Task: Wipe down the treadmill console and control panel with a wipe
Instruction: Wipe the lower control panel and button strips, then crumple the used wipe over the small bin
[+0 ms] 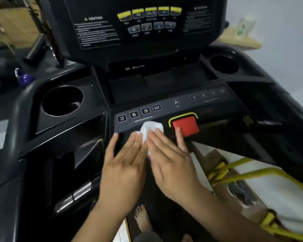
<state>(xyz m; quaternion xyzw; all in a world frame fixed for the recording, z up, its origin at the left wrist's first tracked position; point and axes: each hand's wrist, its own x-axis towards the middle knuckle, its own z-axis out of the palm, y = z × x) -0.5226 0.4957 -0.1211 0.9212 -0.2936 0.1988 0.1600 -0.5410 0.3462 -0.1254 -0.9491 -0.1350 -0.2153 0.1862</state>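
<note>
Pressing at the control panel's [166, 109] near edge, the left hand [122, 165] and right hand [171, 165] lie flat, each grip apart, straight fingers on a crumpled white wipe [151, 128] below the numbered keys [139, 113]. Bare panel stretches rightward. A red stop button [185, 126] meets one right finger; a cup holder [62, 100] sits left.

console [147, 42]: CAUTION | control panel [166, 110] buttons [134, 114]: 3, 6, 9, 12
</note>
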